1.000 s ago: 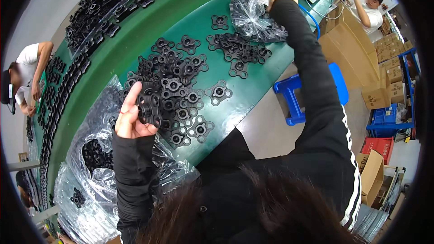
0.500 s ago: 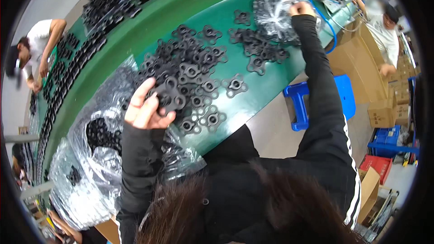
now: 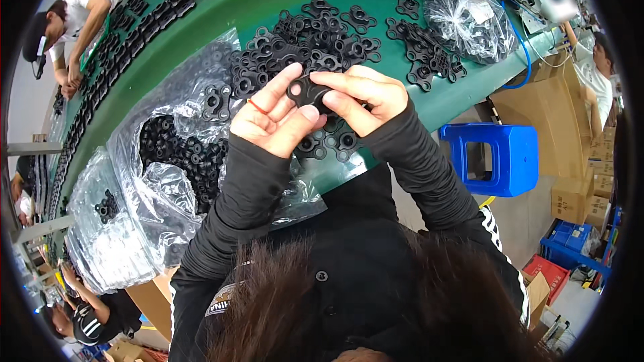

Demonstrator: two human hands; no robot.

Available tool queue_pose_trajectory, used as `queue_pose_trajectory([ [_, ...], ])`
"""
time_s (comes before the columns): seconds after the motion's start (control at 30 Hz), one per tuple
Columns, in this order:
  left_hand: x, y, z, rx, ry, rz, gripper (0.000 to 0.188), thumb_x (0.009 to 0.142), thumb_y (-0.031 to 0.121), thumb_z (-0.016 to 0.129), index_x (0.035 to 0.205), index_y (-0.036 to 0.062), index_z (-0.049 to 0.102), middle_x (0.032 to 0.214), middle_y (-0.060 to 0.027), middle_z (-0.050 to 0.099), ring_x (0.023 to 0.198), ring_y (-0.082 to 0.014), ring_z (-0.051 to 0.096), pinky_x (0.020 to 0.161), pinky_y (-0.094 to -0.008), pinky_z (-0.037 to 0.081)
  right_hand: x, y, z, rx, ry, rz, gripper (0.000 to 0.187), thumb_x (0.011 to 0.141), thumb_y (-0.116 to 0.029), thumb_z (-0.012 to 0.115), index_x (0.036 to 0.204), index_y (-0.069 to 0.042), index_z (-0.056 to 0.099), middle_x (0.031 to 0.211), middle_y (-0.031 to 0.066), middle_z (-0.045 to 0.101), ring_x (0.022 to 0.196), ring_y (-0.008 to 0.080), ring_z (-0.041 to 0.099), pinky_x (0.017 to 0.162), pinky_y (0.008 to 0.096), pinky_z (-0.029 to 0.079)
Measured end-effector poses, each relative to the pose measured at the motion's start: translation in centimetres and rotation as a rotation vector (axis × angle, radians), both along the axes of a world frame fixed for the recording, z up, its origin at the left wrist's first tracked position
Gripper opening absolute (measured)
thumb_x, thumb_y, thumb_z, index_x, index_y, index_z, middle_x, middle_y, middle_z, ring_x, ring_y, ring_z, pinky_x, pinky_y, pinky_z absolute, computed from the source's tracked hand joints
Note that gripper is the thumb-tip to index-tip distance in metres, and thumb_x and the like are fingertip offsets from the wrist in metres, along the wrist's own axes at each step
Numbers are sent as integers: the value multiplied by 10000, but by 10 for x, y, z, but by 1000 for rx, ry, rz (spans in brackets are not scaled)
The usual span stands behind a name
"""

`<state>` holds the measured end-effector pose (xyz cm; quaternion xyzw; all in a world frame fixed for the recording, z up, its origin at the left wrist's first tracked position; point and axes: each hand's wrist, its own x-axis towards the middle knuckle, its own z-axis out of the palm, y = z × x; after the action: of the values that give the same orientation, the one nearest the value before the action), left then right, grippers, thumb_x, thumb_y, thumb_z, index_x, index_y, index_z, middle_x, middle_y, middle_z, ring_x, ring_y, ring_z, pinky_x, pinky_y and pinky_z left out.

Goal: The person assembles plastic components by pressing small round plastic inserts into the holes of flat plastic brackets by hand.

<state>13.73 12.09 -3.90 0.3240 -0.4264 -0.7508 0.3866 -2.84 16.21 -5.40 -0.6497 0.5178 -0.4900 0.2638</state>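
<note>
The person in front of me has both hands up over the green worktable [image 3: 439, 102], holding one black lobed plastic part [image 3: 309, 93] between them. The right hand [image 3: 373, 99] pinches it between thumb and fingers; the left hand [image 3: 274, 118] steadies its other side, thumb at the lower edge. Just beyond lies a loose pile of similar parts [image 3: 322, 39], with a tied clear bag [image 3: 469, 19] over to the right and a blue stool [image 3: 516, 161] below.
</note>
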Motion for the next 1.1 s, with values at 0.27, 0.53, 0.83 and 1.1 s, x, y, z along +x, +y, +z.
queue_pose_trajectory([
  [0.27,7,6,-8,-165,9,67,465,757,-96,589,1198,-28,457,1003,-117,544,833,-152,580,753,-215,491,15,-4,0,25,-458,-240,403,696,-8,685,1076,-8,552,771,48,564,651,100,529,591,185,433],
  [0.53,-10,-2,-5,-200,-23,-31,411,784,-58,582,1177,-27,463,977,-114,544,808,-145,578,732,-216,496,-11,-4,0,292,-720,80,233,725,-54,704,882,-12,538,686,54,579,544,84,524,507,166,437],
  [0.83,-26,-36,-5,-87,-85,-98,393,790,-18,591,1166,-1,479,922,-94,554,750,-130,565,691,-203,489,-37,-23,-7,439,-737,57,166,793,-150,650,863,-25,565,687,41,584,541,79,518,507,173,432],
  [1.1,-10,-88,-36,-752,-798,18,390,780,37,595,1161,39,512,950,-111,562,765,-128,557,646,-215,469,-202,-132,-37,386,833,-563,306,781,-294,592,910,-19,621,794,104,641,700,253,603,681,328,474],
])
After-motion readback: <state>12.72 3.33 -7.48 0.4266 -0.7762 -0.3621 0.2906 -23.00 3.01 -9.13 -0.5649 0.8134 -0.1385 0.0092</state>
